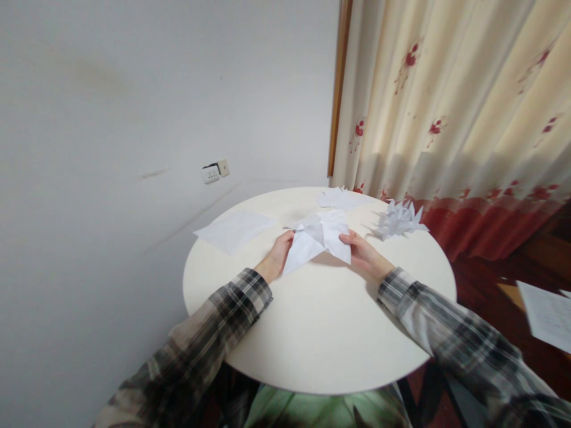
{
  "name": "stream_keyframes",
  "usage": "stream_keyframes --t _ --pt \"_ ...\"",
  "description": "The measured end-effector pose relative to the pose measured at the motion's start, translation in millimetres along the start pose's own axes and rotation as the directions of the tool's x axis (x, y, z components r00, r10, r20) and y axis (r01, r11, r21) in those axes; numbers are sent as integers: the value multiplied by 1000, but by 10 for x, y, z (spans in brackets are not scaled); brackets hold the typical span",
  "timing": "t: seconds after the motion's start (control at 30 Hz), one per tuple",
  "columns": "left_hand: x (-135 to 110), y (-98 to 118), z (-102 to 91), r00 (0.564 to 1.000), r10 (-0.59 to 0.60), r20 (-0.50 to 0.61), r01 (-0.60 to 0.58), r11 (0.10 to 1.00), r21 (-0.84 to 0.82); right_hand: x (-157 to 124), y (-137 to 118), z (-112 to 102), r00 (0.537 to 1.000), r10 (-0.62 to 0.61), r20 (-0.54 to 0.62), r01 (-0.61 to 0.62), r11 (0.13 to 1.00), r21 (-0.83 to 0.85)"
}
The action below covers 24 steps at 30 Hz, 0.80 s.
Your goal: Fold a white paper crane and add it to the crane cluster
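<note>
Between my two hands is a creased sheet of white paper (pixel 312 238), its folds standing up and its near corners pointing toward me. My left hand (pixel 281 251) grips its left edge, fingers partly hidden behind the sheet. On the right edge, my right hand (pixel 362 251) pinches the paper with the thumb on top. The sheet is held just above the round white table (pixel 330 333), casting a shadow on it.
A flat white sheet (pixel 236 230) lies at the table's left. More paper (pixel 334 197) lies at the far edge, and a pile of folded paper pieces (pixel 398 220) sits at the right. A wall socket (pixel 210 173) and a curtain (pixel 428 119) are beyond.
</note>
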State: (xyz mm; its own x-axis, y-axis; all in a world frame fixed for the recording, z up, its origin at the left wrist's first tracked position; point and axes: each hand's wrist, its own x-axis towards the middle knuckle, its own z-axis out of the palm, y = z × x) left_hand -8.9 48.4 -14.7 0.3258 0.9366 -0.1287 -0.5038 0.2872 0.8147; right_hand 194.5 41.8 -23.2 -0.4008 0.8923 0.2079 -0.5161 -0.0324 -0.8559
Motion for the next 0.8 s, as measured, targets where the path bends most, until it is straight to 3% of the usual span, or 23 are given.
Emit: stream_keyframes --t 0.1,0.37,0.57,0.7,0.8 --pt "42 -6 -25 999 -36 19 36 999 -26 -3 -20 4 1000 -12 0 12 1000 0" --pt "102 -16 -6 997 74 11 -75 997 30 -13 -35 -10 1000 -16 -10 17 998 57" --pt "-15 53 26 989 69 131 -62 996 -60 9 -5 -58 999 -12 -50 15 998 63" --pt "-78 105 48 988 128 90 -119 988 -93 27 49 -85 999 1 -34 1 998 58" --pt "-123 110 85 992 109 63 -103 991 -82 32 95 -97 999 43 21 -45 997 66"
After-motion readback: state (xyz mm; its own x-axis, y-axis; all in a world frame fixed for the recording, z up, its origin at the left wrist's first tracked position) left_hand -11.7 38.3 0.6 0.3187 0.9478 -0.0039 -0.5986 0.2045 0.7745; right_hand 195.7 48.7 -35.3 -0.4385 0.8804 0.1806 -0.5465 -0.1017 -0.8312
